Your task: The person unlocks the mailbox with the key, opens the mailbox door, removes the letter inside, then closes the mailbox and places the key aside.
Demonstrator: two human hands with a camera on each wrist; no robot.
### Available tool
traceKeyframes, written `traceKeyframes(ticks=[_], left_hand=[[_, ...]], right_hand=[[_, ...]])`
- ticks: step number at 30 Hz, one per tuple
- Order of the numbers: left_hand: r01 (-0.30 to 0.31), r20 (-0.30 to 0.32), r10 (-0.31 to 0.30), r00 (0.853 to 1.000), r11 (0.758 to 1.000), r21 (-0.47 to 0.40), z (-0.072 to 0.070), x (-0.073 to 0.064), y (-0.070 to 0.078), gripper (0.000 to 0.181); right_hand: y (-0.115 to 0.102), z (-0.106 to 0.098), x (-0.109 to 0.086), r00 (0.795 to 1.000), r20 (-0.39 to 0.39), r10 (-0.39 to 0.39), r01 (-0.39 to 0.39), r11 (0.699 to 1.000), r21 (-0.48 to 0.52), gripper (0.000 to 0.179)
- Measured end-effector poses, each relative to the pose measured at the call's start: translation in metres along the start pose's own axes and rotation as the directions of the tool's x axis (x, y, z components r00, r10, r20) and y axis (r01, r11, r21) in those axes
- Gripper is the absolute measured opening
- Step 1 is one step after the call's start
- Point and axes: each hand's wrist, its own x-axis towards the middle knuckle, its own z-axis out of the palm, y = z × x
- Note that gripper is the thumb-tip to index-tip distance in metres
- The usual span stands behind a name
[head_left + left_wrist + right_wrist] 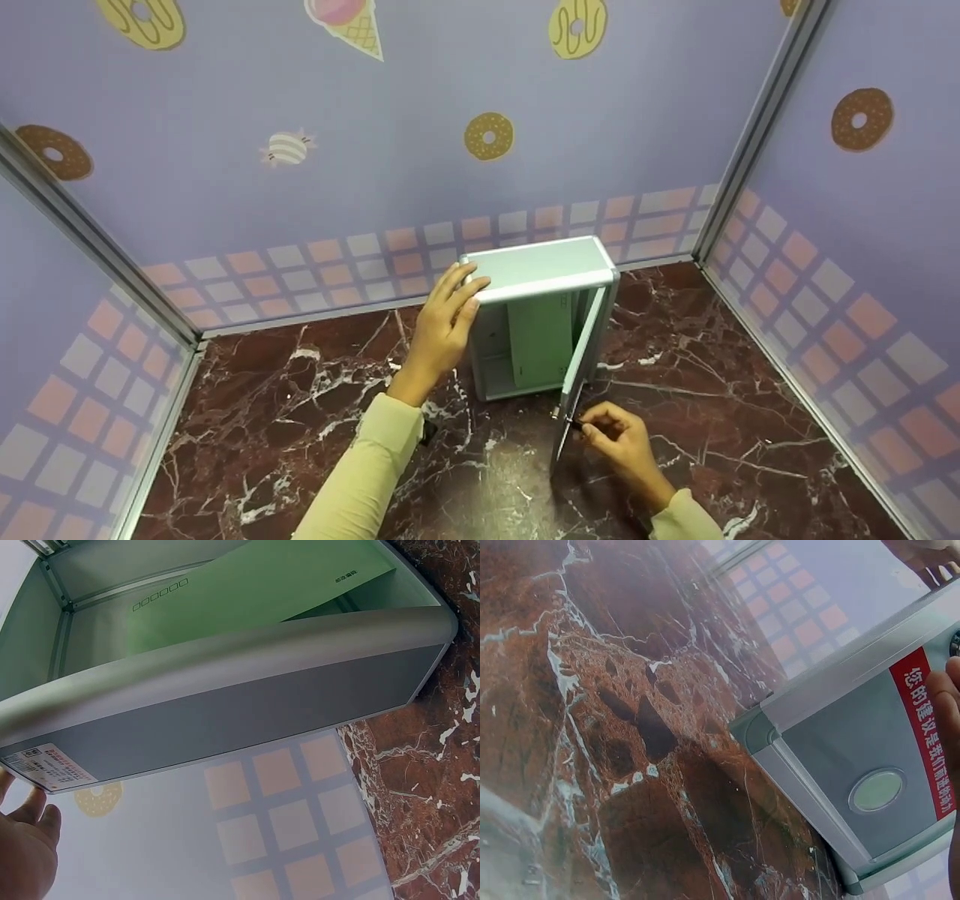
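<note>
A grey metal suggestion box (540, 266) stands upright on the marble-patterned surface, its hinged front door (581, 375) swung outward on the right. Inside leans a green envelope (541, 341), which the left wrist view shows with a row of printed squares. My left hand (442, 322) rests on the box's upper left corner, fingers laid over the edge. At the outer face of the door, my right hand (619, 442) pinches a small dark key at the lock (556, 413). The right wrist view shows the door's red label (921, 716) with white characters; most of that hand is cut off there.
Purple panels with printed donuts and tiles enclose the back (337, 172) and both sides. A metal strip (712, 259) runs along the panel's foot behind the box. A printed sticker (49, 767) is on the box's side. Marble-patterned surface (300, 420) extends around the box.
</note>
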Motion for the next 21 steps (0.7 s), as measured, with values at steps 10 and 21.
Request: traceKeyframes(ticks=[10, 21], left_hand=[[0.004, 0.003, -0.004, 1.0, 1.0, -0.001, 0.002, 0.0, 0.0, 0.034], [-0.001, -0.004, 0.001, 1.0, 1.0, 0.009, 0.0, -0.001, -0.002, 0.034]], right_hand=[[-0.004, -0.006, -0.004, 0.998, -0.018, 0.062, -0.062, 0.997, 0.041, 0.009], [-0.008, -0.016, -0.006, 0.995, 0.002, 0.096, -0.096, 0.994, 0.061, 0.008]])
